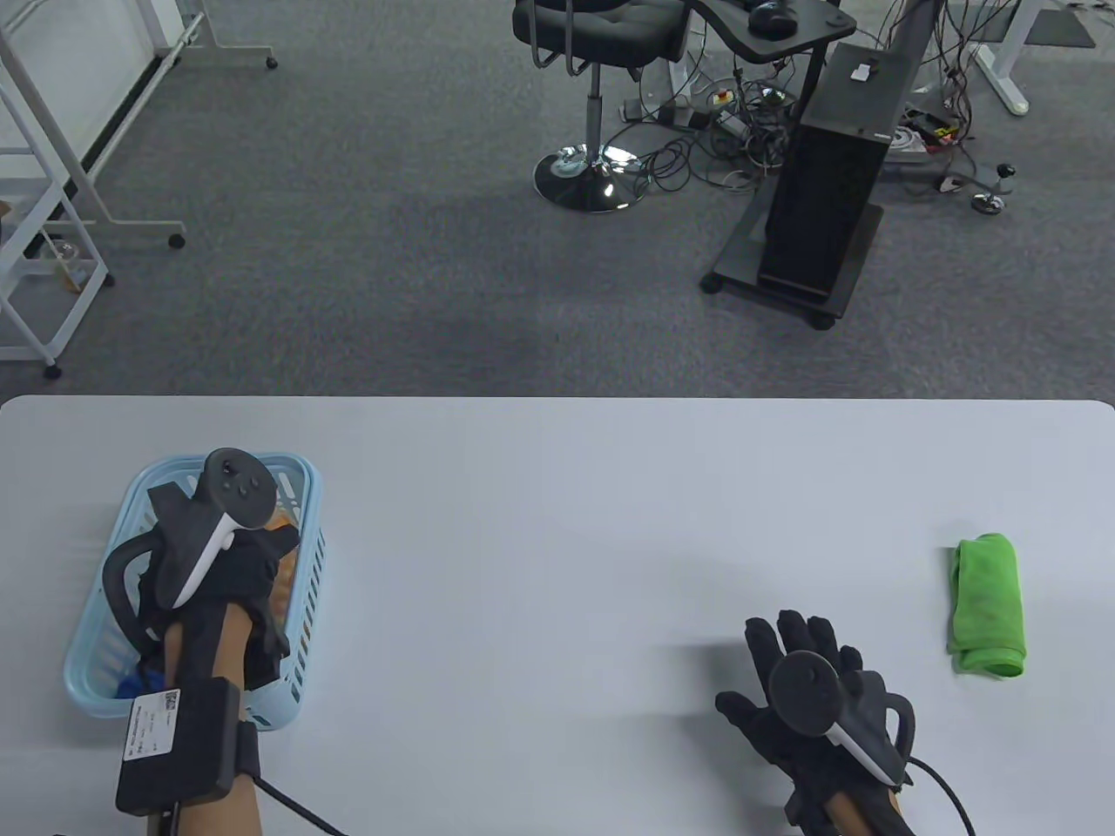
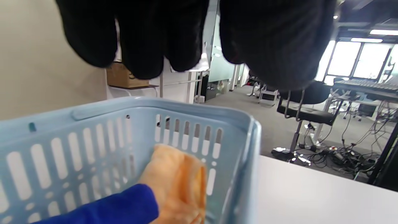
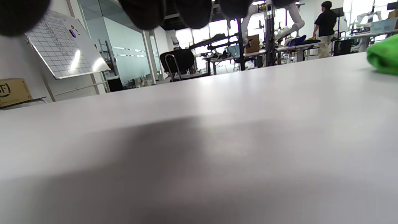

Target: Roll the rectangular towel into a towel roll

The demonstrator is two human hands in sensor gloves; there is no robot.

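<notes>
- Hovering over the blue basket, the left grip hangs above an orange towel and a blue one; fingers loose, holding nothing.
- Right grip lies spread flat on the surface.
- Green towel roll rests near the right grip, apart from it.

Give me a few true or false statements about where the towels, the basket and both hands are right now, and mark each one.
1. The green towel lies rolled on the table. True.
2. The left hand hangs over the basket. True.
3. The right hand grips the green towel. False: it holds nothing, its fingers spread, apart from that towel.
4. The basket holds only a blue towel. False: an orange towel lies beside the blue towel.
5. The basket stands on the table's right side. False: it is on the left.
</notes>
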